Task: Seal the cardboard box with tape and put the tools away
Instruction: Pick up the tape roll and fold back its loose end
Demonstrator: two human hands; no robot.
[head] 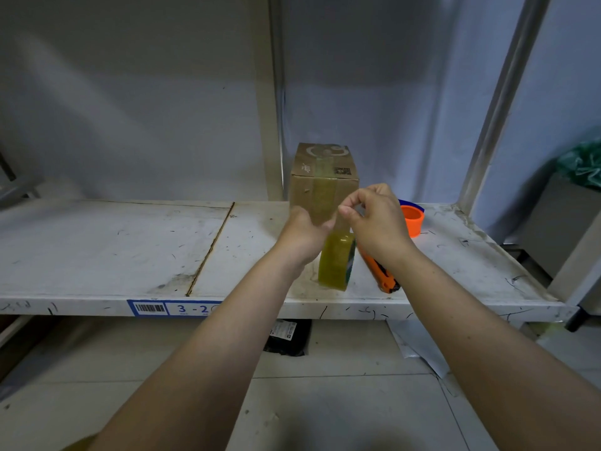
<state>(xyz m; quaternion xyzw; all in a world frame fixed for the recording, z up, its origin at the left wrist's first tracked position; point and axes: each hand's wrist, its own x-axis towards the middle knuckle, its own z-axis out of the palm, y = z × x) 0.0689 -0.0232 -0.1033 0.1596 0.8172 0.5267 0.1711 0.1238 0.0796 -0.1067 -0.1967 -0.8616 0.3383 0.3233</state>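
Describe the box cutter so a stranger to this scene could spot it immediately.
Start at the scuffed white shelf with the blue "3-2" label on its front lip. Near that front edge, just right of the upright yellowish tape roll, lies the box cutter, partly under the right hand's wrist. It is long, flat and orange with black trim, unlike the round orange cup further back.

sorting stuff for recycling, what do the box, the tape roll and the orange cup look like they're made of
Box: brown cardboard, matte, with creased edges and print.
Tape roll: clear yellowish plastic film, glossy and see-through.
Orange cup: likely plastic, with smooth, even colour.
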